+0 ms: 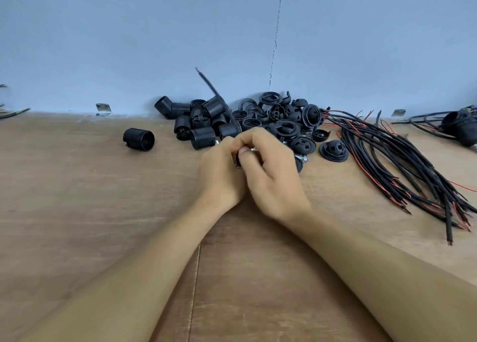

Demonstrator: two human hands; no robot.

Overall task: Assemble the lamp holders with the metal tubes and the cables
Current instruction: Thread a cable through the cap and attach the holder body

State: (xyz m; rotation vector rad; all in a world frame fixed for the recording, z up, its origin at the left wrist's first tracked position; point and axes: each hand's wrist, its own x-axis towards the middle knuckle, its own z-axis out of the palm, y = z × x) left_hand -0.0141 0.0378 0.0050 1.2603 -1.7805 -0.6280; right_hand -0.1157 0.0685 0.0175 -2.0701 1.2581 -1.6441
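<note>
Both hands met over the middle of the counter [77, 186], just near of the heaped parts. The left hand [222, 171] had its fingers curled round a small black lamp holder cap [236, 159]. The right hand [269, 173] pinched a short metal tube [252, 149] between thumb and fingertips at the cap. Most of both parts was hidden inside the grip.

The likeliest trouble was the tube starting crooked in the cap's hole. With so little of it showing, a tilt would be hard to notice, and forcing it could jam or damage the thread. The tube was small and smooth, so it could also slip from the pinch and roll among the loose caps [284, 119] or the ribbed sleeves [204, 124] behind.

From the sliver of bright metal showing, the tube's long axis seemed to run roughly left to right, about level with the counter. Its left end pointed into the cap. That was a judgement, as the joint itself was covered.

The cables [387, 161] lay fanned at the right, well apart from the hands. One cable [209, 83] slanted up against the wall [129, 31]; whether it ran into the held cap could not be told.
</note>
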